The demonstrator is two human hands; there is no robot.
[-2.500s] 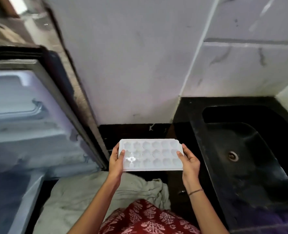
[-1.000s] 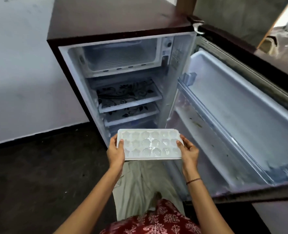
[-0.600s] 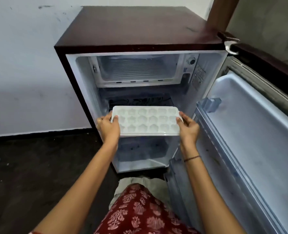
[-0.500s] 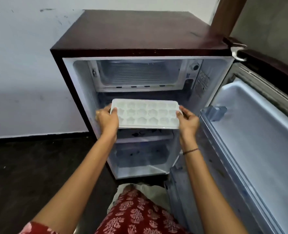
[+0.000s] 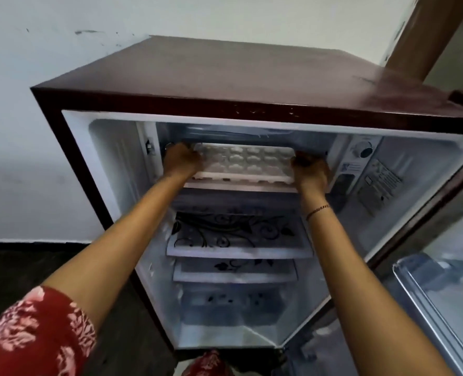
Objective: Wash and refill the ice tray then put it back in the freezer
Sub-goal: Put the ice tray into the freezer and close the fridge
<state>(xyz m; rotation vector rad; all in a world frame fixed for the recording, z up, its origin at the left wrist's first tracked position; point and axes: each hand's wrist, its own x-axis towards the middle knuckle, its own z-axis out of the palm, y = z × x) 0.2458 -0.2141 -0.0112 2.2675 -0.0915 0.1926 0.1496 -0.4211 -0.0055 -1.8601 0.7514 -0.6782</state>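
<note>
Two-handed and level, likely to keep any refill water from slopping, holds the white ice tray (image 5: 248, 165) partway inside the freezer compartment (image 5: 313, 143) of the open mini fridge (image 5: 224, 77), with left hand (image 5: 182, 162) curled round its left end and right hand (image 5: 311, 172) gripping its right end.

**Maroon Outside, White Within**

The fridge cabinet (image 5: 252, 77) is showing a deep, glossy maroon on its top and side edges, while its inner lining (image 5: 111, 164) is gleaming white. The ice tray (image 5: 245, 165) is looking plain white. The glass shelves (image 5: 233, 232) are carrying black swirling vines and leaves. A sleeve (image 5: 35, 335) is showing red cloth printed with pale pink flowers. A thin dark bracelet (image 5: 317, 210) is circling the right wrist. The wall (image 5: 21, 131) is reading off-white, the floor (image 5: 7, 267) is lying near black, and a wooden post (image 5: 425, 33) is standing brown.
</note>
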